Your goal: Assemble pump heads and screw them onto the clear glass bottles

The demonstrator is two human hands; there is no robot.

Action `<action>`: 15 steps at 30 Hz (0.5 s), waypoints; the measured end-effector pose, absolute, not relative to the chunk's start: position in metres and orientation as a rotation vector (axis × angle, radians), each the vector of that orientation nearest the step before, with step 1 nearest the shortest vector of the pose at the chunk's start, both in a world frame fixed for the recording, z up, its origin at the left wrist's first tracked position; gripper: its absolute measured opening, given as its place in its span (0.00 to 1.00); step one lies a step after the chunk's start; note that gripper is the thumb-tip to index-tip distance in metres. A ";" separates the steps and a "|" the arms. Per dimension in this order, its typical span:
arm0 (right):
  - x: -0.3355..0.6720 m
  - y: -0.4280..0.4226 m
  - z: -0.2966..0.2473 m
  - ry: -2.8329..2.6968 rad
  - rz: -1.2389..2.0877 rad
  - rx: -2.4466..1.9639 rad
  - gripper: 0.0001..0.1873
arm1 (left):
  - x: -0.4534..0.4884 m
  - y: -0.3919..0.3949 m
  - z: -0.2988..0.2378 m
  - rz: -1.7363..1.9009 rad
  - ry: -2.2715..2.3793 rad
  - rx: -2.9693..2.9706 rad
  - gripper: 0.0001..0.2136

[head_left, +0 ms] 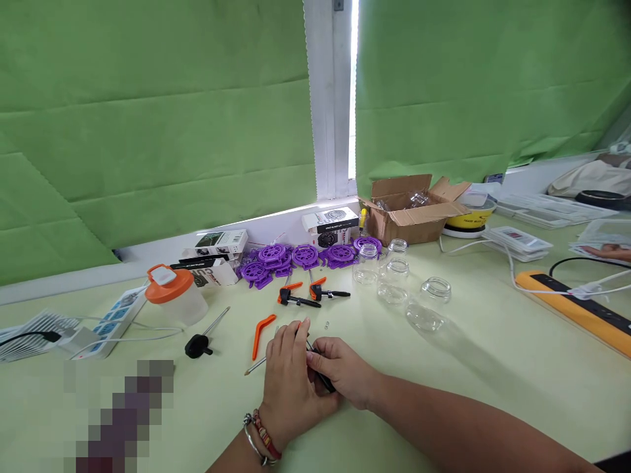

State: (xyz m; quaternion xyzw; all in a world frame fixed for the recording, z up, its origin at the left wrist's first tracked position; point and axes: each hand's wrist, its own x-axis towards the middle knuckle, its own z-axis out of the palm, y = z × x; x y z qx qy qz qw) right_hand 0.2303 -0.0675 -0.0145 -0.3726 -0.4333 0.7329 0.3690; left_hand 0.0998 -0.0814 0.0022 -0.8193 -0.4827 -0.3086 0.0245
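Both my hands meet low in the middle of the view, around a black part (325,381) with a thin metal rod, mostly hidden by my fingers. My left hand (290,368), with bracelets at the wrist, wraps it from the left. My right hand (342,368) pinches it between thumb and fingers. A screwdriver-like metal rod (256,366) pokes out beneath my left hand. Beyond it lies a bent orange handle (261,334). Tiny metal pieces (327,324) sit just past my fingertips. Farther back are two black-and-orange rod assemblies (298,299) (329,293).
At left are a black piece with a rod (198,345), an orange-lidded cup (172,292) and a power strip (113,322). Behind stand purple wheels (305,256), boxes (330,220) and a carton (409,226). Clear jars (428,314) and an orange power strip (576,309) are right.
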 end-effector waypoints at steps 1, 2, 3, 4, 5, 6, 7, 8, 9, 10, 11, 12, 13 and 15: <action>0.230 -0.067 -0.015 -1.113 1.881 -0.951 0.26 | 0.100 -0.081 0.002 -0.959 -1.486 -2.533 0.42; 0.231 -0.067 -0.015 -1.113 1.882 -0.943 0.26 | 0.100 -0.081 0.002 -0.964 -1.479 -2.532 0.42; 0.231 -0.067 -0.015 -1.113 1.882 -0.936 0.25 | 0.100 -0.081 0.001 -0.968 -1.477 -2.532 0.41; 0.231 -0.066 -0.015 -1.113 1.882 -0.931 0.25 | 0.100 -0.081 0.001 -0.969 -1.479 -2.531 0.41; 0.232 -0.066 -0.015 -1.112 1.883 -0.929 0.24 | 0.101 -0.081 0.000 -0.964 -1.483 -2.531 0.42; 0.232 -0.066 -0.016 -1.112 1.882 -0.929 0.24 | 0.101 -0.080 -0.001 -0.953 -1.489 -2.531 0.42; 0.232 -0.066 -0.016 -1.112 1.878 -0.933 0.24 | 0.101 -0.080 -0.002 -0.935 -1.499 -2.531 0.42; 0.232 -0.066 -0.016 -1.113 1.872 -0.939 0.24 | 0.101 -0.079 -0.003 -0.912 -1.512 -2.530 0.43; 0.232 -0.066 -0.016 -1.111 1.866 -0.947 0.24 | 0.101 -0.079 -0.004 -0.891 -1.524 -2.528 0.43; 0.232 -0.066 -0.017 -1.107 1.861 -0.957 0.24 | 0.101 -0.079 -0.005 -0.875 -1.533 -2.527 0.44; 0.232 -0.066 -0.017 -1.102 1.860 -0.966 0.24 | 0.101 -0.078 -0.005 -0.861 -1.542 -2.527 0.45; 0.231 -0.066 -0.017 -1.096 1.863 -0.972 0.24 | 0.102 -0.078 -0.006 -0.851 -1.547 -2.530 0.47; 0.231 -0.066 -0.017 -1.088 1.872 -0.972 0.24 | 0.102 -0.078 -0.006 -0.843 -1.550 -2.534 0.49; 0.230 -0.066 -0.017 -1.071 1.895 -0.961 0.25 | 0.103 -0.079 -0.005 -0.829 -1.557 -2.538 0.54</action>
